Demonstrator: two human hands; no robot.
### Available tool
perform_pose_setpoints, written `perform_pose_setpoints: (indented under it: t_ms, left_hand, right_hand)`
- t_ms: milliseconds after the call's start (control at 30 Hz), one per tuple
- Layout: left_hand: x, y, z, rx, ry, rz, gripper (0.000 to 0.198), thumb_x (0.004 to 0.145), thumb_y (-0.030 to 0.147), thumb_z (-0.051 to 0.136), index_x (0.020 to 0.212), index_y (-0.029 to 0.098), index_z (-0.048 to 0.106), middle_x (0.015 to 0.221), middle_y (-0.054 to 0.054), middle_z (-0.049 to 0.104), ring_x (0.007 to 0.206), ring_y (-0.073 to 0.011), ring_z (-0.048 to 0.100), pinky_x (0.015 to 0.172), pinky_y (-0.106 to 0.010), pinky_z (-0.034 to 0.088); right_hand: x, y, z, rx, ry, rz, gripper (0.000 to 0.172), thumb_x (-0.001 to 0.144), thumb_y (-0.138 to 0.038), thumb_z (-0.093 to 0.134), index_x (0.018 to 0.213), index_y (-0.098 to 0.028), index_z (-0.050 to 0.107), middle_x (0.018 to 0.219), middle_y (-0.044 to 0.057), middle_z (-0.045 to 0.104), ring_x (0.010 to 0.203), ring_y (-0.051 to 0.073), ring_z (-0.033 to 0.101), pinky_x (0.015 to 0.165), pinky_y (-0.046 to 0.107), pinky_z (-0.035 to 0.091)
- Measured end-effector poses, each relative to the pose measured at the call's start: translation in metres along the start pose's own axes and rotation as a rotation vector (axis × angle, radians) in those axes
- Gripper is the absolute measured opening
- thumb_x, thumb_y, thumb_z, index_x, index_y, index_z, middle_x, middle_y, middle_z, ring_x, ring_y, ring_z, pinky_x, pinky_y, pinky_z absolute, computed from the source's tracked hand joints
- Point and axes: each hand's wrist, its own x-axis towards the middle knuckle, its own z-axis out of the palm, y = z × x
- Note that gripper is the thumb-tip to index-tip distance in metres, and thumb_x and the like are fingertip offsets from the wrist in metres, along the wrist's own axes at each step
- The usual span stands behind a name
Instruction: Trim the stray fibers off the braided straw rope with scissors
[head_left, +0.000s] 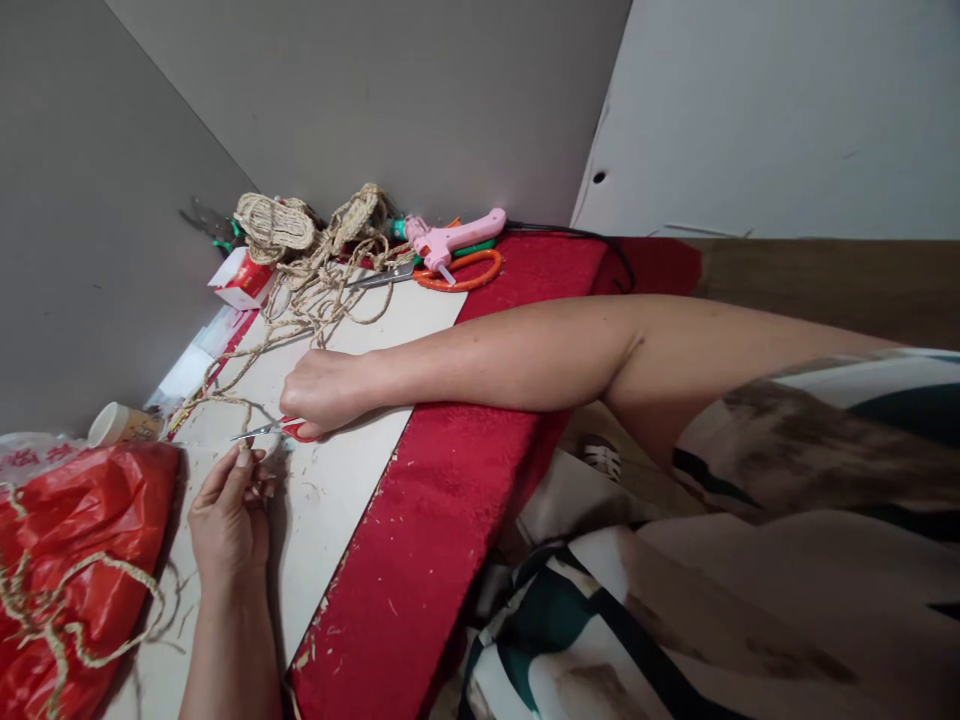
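My right hand is closed around the red handles of small scissors. Their blades point left, just above the fingertips of my left hand, where a braided straw cord runs down. Thumb and fingers of the left hand pinch that cord's end. Whether the blades touch the cord I cannot tell. From there the cord leads back up to a tangle of braided cord. Small straw scraps lie on the white board under my hands.
A pink glue gun lies by large orange-handled scissors. Wound cord bundles, a red-and-white box and pliers sit by the wall. A paper cup and a red plastic bag with cord are at left. Red cloth edges the table.
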Motion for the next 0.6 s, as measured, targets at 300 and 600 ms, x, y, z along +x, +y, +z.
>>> perform_pose_setpoints:
  t_ms: [300, 600]
  left_hand:
    - [-0.002, 0.004, 0.001, 0.018, -0.017, -0.014, 0.031, 0.053, 0.023, 0.087, 0.081, 0.013, 0.076, 0.073, -0.003, 0.068, 0.054, -0.008, 0.052, 0.046, -0.019, 0.038]
    - [-0.005, 0.001, -0.004, -0.002, 0.013, -0.05, 0.039, 0.056, 0.023, 0.088, 0.091, 0.017, 0.073, 0.076, -0.003, 0.071, 0.055, -0.0079, 0.054, 0.049, -0.019, 0.04]
  right_hand:
    - [-0.006, 0.0, -0.009, 0.002, -0.031, -0.013, 0.029, 0.087, -0.03, 0.053, 0.095, -0.009, 0.072, 0.09, 0.016, 0.071, 0.085, 0.025, 0.063, 0.07, 0.035, 0.039]
    - [-0.006, 0.006, -0.009, 0.016, -0.012, 0.005, 0.036, 0.088, -0.036, 0.048, 0.094, -0.009, 0.073, 0.086, 0.018, 0.071, 0.08, 0.026, 0.063, 0.065, 0.035, 0.037]
